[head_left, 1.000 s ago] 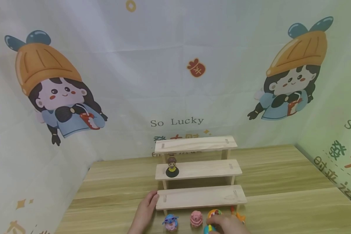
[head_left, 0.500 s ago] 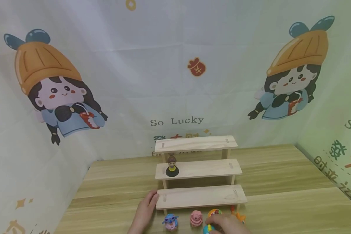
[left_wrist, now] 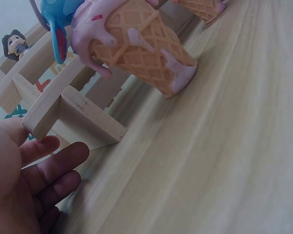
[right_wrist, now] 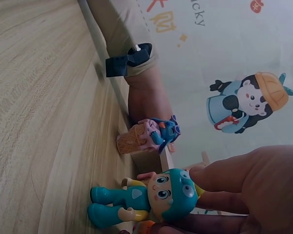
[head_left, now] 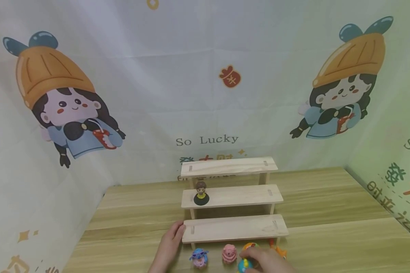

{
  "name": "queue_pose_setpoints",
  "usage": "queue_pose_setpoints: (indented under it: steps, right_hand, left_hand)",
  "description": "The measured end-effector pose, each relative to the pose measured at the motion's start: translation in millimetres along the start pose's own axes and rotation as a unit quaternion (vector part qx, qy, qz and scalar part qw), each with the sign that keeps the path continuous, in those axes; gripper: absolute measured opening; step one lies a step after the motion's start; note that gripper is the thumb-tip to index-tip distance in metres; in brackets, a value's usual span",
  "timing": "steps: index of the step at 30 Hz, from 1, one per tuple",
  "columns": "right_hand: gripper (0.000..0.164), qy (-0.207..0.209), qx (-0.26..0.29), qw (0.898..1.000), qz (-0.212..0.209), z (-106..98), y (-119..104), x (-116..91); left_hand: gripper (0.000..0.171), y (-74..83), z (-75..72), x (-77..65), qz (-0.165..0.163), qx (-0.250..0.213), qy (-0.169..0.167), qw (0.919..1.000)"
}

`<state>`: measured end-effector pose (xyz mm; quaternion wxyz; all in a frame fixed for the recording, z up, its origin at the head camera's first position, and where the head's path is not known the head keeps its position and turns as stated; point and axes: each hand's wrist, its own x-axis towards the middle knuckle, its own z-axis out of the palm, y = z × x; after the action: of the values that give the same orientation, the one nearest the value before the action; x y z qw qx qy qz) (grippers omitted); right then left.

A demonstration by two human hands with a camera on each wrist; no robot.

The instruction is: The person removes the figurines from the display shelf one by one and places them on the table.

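Note:
My right hand (head_left: pixel 264 261) grips a small doll (right_wrist: pixel 161 195) by its teal-hooded head. The doll wears teal overalls with yellow sleeves and stands upright on the table, its feet at the surface in the right wrist view. My left hand (head_left: pixel 169 242) holds the left end of the lowest board of a three-step wooden display stand (head_left: pixel 235 229). In the left wrist view, the board's corner sits at the base of the fingers (left_wrist: pixel 53 168), which curl loosely below it; the thumb is largely hidden. A brown-haired figurine (head_left: pixel 201 194) on a black base stands on the middle step.
Before the stand are a blue figurine on an ice cream cone (head_left: pixel 199 258) and a pink figurine (head_left: pixel 229 254). An orange toy (head_left: pixel 250 246) and another orange figurine (head_left: pixel 281 252) are partly covered by my right hand. A printed cloth (head_left: pixel 205 94) hangs behind the table (head_left: pixel 328 212).
The head view has tilted down slightly. Both hands stay where they were, and the doll has barely moved.

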<state>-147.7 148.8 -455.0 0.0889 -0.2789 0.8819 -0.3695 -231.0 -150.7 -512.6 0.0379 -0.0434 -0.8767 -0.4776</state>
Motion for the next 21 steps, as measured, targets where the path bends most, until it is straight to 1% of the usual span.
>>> queue_pose_setpoints:
  steps: [5, 8, 12, 15, 21]
  right_hand:
    - [0.034, -0.006, 0.025, 1.0, 0.005, -3.6, -2.5, -0.1]
    - [0.033, -0.001, 0.029, 1.0, 0.003, -7.2, -4.6, 0.1]
    - [0.029, 0.008, 0.028, 1.0, 0.002, -13.4, -8.2, 2.4]
    - [0.026, 0.01, 0.033, 0.999, 0.015, -17.6, -11.1, 4.6]
    - [0.023, 0.034, 0.021, 0.999, 0.002, -23.5, -16.5, 7.5]
  left_hand:
    - [0.043, -0.1, 0.1, 0.8, -0.005, 0.0, -0.001, 1.0]
    - [0.043, -0.2, -0.2, 1.1, -0.005, -0.001, -0.001, 1.0]
    - [0.042, -0.4, -0.5, 1.4, -0.003, 0.001, -0.001, 1.0]
    - [0.041, -0.4, -0.8, 1.3, -0.001, 0.001, 0.0, 1.0]
    - [0.041, 0.0, -1.0, 0.9, -0.004, 0.003, -0.001, 1.0]
